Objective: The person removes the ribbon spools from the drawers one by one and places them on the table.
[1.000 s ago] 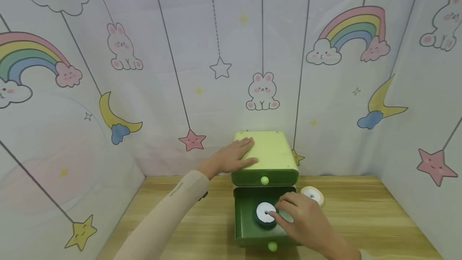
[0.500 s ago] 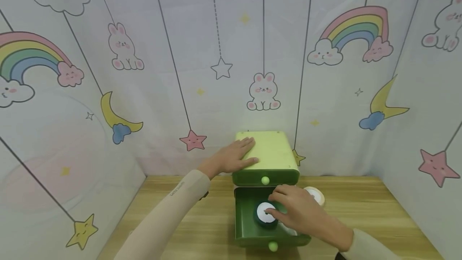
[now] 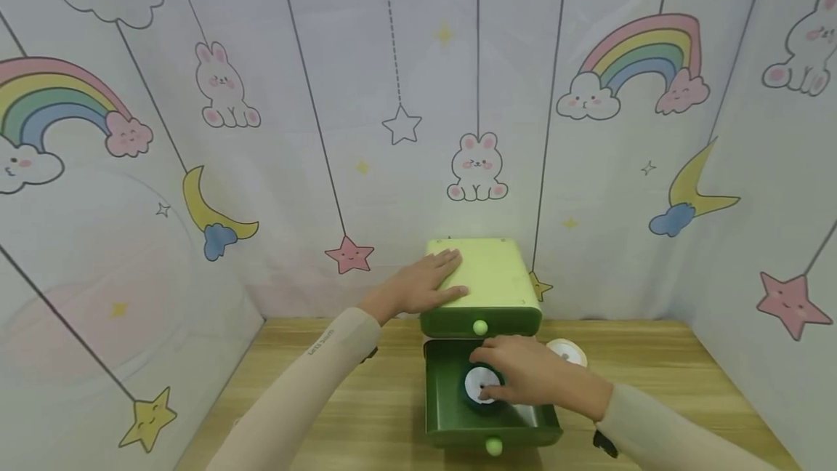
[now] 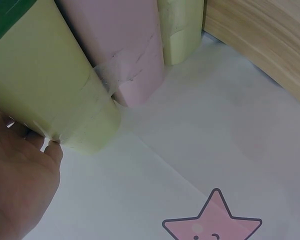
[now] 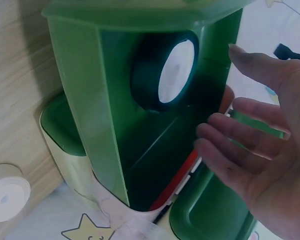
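Observation:
A small chest of drawers [image 3: 493, 275] with a pale yellow-green top stands against the backdrop. My left hand [image 3: 421, 286] lies on the left of that top, fingers extended; the left wrist view has the hand [image 4: 20, 180] at the chest's edge. A lower dark green drawer [image 3: 451, 424] is pulled out. Inside sits a dark green spool [image 3: 480, 385] with a white round face and a small centre hole. My right hand [image 3: 532, 373] hovers over it, thumb and fingers spread. In the right wrist view, a gap separates the fingers [image 5: 240, 142] from the spool [image 5: 177, 72].
A cream spool [image 3: 567, 351] with a white face lies on the wooden table [image 3: 667, 384], right of the chest. The upper drawer [image 3: 451, 322] is closed, with a light green knob [image 3: 480, 327]. A printed cloth backdrop [image 3: 340, 166] surrounds the table on three sides.
My right hand has moved left across the pulled-out drawer, further over the dark green spool. The left hand, the drawer and the spool have stayed in place.

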`<state>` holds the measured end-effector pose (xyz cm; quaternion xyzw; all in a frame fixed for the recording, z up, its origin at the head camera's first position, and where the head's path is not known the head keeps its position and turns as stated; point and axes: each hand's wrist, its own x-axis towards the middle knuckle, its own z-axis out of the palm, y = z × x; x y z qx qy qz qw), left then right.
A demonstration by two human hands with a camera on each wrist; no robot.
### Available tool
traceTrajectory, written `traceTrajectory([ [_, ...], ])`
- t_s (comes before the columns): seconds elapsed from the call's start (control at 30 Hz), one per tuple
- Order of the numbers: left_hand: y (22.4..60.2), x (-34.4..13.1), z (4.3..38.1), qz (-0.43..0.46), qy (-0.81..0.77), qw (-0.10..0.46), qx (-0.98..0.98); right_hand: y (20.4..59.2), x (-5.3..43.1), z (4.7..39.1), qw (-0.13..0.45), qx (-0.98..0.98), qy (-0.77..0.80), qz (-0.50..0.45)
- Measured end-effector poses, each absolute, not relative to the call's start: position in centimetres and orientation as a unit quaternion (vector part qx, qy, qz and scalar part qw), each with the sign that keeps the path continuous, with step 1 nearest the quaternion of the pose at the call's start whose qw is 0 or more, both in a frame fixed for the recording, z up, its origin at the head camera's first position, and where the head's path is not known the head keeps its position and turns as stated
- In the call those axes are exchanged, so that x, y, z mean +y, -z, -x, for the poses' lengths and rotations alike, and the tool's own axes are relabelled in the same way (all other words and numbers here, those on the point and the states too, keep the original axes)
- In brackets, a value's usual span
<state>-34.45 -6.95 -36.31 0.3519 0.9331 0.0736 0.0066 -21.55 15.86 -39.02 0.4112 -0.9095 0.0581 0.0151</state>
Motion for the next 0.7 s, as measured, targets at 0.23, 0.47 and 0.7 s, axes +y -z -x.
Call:
traceTrajectory([
  [0.23, 36.3, -7.0, 34.5, -0.352, -0.07, 0.009, 0.933, 39.6, 15.0, 22.8, -0.075, -0.911, -0.039, -0.404],
  [0.47, 36.5, -7.1, 34.6, -0.35, -0.065, 0.005, 0.935, 40.2, 14.2, 23.3, -0.111, -0.909, -0.009, -0.401],
  [0.7, 36.5, -7.0, 34.6, -0.354, -0.069, 0.002, 0.933, 40.9, 13.7, 23.7, -0.135, -0.912, 0.003, -0.388],
])
